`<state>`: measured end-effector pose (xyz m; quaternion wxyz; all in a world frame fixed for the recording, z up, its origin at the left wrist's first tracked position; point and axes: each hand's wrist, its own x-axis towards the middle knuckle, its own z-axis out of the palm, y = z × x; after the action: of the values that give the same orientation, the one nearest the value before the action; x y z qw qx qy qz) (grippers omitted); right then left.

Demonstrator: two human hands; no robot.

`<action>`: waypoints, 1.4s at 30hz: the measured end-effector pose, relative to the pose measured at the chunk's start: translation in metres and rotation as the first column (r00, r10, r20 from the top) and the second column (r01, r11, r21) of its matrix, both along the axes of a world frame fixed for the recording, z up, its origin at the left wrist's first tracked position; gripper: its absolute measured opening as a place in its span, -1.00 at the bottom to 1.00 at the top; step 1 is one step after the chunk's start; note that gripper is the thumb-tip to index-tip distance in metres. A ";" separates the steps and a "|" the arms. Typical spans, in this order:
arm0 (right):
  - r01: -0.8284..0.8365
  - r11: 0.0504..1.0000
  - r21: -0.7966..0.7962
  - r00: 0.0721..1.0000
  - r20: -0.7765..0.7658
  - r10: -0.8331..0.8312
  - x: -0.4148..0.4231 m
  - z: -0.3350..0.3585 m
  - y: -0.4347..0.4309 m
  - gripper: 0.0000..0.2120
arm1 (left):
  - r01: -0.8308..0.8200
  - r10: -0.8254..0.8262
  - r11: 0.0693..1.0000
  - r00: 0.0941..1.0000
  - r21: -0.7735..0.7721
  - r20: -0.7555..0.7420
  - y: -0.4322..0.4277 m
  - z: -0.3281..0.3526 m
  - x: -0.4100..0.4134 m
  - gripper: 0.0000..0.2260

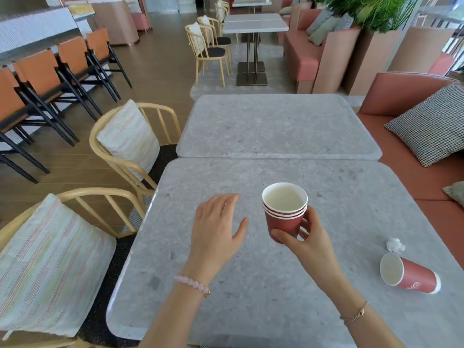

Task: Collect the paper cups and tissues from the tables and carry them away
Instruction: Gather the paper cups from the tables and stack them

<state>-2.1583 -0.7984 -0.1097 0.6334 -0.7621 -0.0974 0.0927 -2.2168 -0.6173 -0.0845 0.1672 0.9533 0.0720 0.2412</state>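
My right hand (305, 241) grips a stack of red paper cups (285, 212) with white insides, held upright just above the grey stone table (251, 285). My left hand (217, 226) hovers open over the table to the left of the stack, fingers relaxed and holding nothing. A taller red paper cup (409, 275) lies on its side near the table's right edge, mouth facing left. A crumpled white tissue (395, 244) sits on the table just beyond that cup.
A second grey table (276, 126) butts against the far edge of mine. Two wooden chairs with striped cushions (45, 259) (130, 136) stand on the left. A red bench (426, 197) with a checked pillow (431, 124) runs along the right. More tables and chairs stand farther back.
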 end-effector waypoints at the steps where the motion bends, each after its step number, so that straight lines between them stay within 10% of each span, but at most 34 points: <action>1: -0.001 1.000 0.006 1.000 0.004 0.001 0.000 0.002 -0.001 -0.44 | -0.001 0.002 0.999 1.000 0.050 -0.005 -0.001 0.000 0.000 -0.60; 42: 0.539 0.842 -0.011 0.842 -0.022 -0.539 -0.052 -0.009 -0.144 -0.43 | 0.567 -0.565 0.824 0.821 -0.002 -0.074 -0.133 -0.028 0.035 -0.58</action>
<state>-2.2107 -0.9420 -0.1188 0.6334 -0.7589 0.1284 -0.0792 -2.1814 -0.7507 -0.1127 0.2187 0.9413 -0.2106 0.1474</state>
